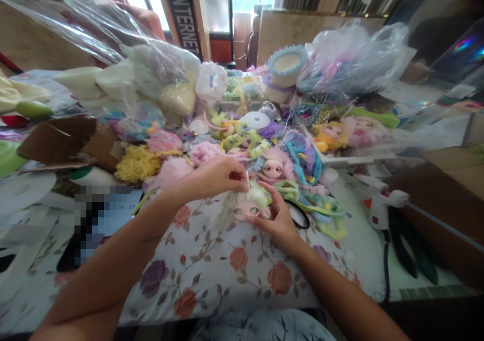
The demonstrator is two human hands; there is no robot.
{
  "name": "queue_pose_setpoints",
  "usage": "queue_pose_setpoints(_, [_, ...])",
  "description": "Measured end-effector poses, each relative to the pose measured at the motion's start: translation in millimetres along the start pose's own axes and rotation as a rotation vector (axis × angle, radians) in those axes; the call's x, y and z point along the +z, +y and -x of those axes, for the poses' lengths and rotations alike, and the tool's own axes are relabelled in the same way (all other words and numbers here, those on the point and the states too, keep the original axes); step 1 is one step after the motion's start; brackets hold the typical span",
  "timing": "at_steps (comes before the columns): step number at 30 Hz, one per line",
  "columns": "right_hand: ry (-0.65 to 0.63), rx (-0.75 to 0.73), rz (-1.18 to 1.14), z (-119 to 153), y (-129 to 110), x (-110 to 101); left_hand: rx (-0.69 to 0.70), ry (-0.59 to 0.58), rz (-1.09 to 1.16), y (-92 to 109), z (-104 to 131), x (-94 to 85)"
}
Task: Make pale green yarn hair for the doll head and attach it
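Observation:
A doll head [245, 211] with pale green hair faces me just above the flowered cloth [212, 260]. My right hand [278, 217] grips it from the right side, thumb low by the cheek and fingers at the hair. Over the top of the head is my left hand [227, 177], its fingers pinched together around something small and white that I cannot make out. Behind the hands lies another doll head [273, 168] with pink hair. A black ring [298, 215] rests beside my right wrist.
A glue gun [380, 205] stands at the right with its cord hanging down. Left are a phone [102, 230], a cardboard box [71, 141] and yellow curly yarn [139, 163]. Ribbons, a white tray [340, 154] with dolls and plastic bags [355, 63] crowd the back.

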State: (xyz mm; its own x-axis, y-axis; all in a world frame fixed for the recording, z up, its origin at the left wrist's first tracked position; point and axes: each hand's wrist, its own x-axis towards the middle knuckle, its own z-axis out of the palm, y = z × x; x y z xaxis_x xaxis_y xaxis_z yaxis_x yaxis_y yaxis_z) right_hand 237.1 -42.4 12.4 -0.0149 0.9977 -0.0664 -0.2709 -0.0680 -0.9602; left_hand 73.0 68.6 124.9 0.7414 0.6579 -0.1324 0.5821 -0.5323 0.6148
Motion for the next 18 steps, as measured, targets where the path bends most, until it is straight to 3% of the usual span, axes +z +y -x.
queue_pose_setpoints(15, [-0.015, -0.013, 0.035, 1.5, 2.1, -0.6, -0.006, -0.018, 0.035, -0.5, -2.8, 5.5])
queue_pose_setpoints(18, [-0.015, -0.023, 0.021, 0.8, 2.0, -1.8, 0.005, 0.111, 0.061, -4.4, 1.8, 1.2])
